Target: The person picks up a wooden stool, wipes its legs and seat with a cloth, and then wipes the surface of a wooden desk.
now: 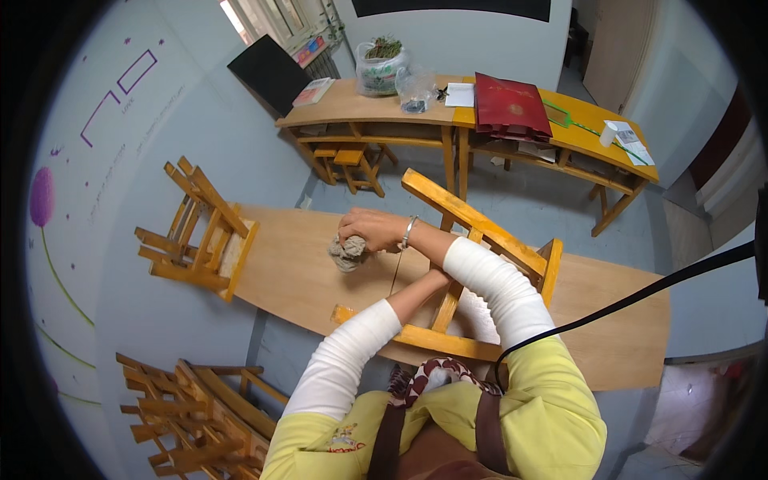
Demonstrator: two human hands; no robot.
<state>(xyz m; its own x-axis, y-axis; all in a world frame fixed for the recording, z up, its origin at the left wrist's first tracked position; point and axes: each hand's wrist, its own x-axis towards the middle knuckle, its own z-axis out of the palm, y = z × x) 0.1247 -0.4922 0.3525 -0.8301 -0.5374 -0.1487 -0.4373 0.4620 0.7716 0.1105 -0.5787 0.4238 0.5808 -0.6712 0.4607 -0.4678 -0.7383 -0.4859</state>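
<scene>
My right hand, with a silver bangle at its wrist, is shut on a crumpled grey cloth just above the tabletop. A yellow wooden stool lies on its side on the light wood table, legs towards the left and seat towards the right. My left forearm reaches between the stool's legs and passes beneath my right forearm. My left hand is mostly hidden there, near a rung, so its grip does not show. White sleeves cover both forearms.
Another upturned stool rests at the table's left end. Stacked stools stand at lower left. Behind, desks hold a red bag, a plastic bag of greens and a white cup. A black cable crosses on the right.
</scene>
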